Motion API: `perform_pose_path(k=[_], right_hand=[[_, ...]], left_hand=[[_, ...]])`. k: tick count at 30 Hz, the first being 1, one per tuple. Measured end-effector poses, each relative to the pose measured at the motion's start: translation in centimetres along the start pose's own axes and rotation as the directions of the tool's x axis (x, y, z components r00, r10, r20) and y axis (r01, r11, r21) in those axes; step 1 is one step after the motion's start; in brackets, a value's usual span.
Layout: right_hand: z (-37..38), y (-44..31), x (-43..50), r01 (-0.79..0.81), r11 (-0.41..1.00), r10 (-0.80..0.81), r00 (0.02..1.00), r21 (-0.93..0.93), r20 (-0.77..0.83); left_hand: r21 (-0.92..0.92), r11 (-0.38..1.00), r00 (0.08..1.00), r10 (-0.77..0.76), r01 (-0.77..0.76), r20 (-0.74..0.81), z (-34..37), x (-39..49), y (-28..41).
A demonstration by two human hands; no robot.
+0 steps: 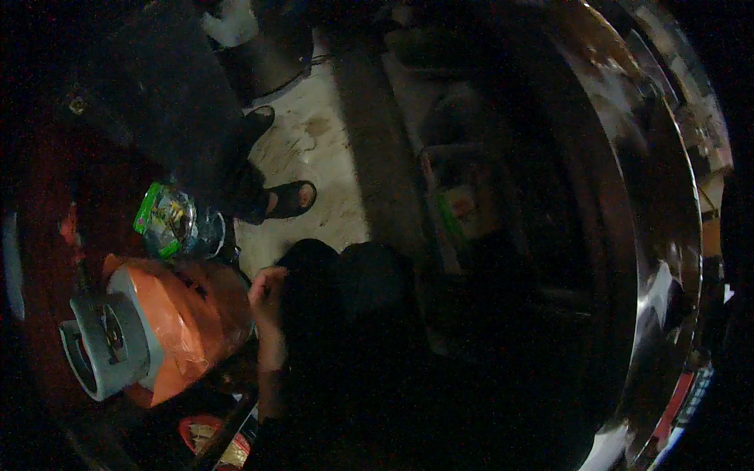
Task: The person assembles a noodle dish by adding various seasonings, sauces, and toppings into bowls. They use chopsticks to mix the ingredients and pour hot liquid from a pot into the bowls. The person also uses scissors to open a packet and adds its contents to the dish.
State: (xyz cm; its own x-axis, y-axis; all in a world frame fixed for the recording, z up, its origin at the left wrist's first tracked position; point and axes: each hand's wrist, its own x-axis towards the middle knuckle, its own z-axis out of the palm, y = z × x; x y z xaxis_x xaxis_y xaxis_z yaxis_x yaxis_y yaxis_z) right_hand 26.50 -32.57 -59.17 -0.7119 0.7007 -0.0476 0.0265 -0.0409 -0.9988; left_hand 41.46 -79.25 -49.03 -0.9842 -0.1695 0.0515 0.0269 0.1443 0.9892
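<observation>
My left hand [268,285] rests beside my dark-clothed left knee [311,254], its fingers partly curled. Whether it holds anything cannot be told in the dim light. Just left of it stands what looks like a gas cylinder with a grey metal collar [138,347], its body wrapped in orange sheeting [188,318]. Behind this lies a clear plastic bag or container with green edges [172,221]. My right hand is out of view; deep shadow covers the area on that side.
Another person in dark clothes stands at the upper left, a sandalled foot [291,199] on the pale stained floor [312,147]. A dark rounded container [265,62] stands beyond. Red-and-yellow packaging [235,450] lies lower left. A long shiny curved edge [695,194] runs down the right.
</observation>
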Motion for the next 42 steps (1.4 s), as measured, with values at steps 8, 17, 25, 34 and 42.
perform_pose_path(k=[8, 17, 25, 34, 42], right_hand=[[-2.6, -2.2, -0.6, -0.019, 0.942, 0.004, 0.999, 0.336, 0.045], [-2.6, -6.1, -7.0, -0.147, 0.868, 0.05, 0.976, 0.475, 0.21], [4.4, -18.0, -17.8, -0.49, 0.751, 0.285, 0.845, 0.442, 0.453], [8.2, -28.3, -21.7, -0.415, 0.798, 0.343, 0.909, 0.436, 0.237], [5.4, -33.9, -28.2, -0.72, 0.105, 0.578, 0.605, 0.685, 0.547]], left_hand=[[-0.251, 0.967, 0.989, 0.002, 0.036, 0.149, 3.5, 3.0, 0.7], [-0.16, 0.958, 0.917, -0.169, 0.24, 0.362, 8.9, 5.3, 5.4], [-0.384, 0.832, 0.834, -0.157, 0.401, 0.53, 14.4, 7.3, 11.8], [-0.406, 0.759, 0.833, -0.315, 0.509, 0.454, 15.3, 8.3, 22.9], [-0.243, 0.746, 0.509, -0.148, 0.621, 0.848, 10.0, 8.5, 26.9]])
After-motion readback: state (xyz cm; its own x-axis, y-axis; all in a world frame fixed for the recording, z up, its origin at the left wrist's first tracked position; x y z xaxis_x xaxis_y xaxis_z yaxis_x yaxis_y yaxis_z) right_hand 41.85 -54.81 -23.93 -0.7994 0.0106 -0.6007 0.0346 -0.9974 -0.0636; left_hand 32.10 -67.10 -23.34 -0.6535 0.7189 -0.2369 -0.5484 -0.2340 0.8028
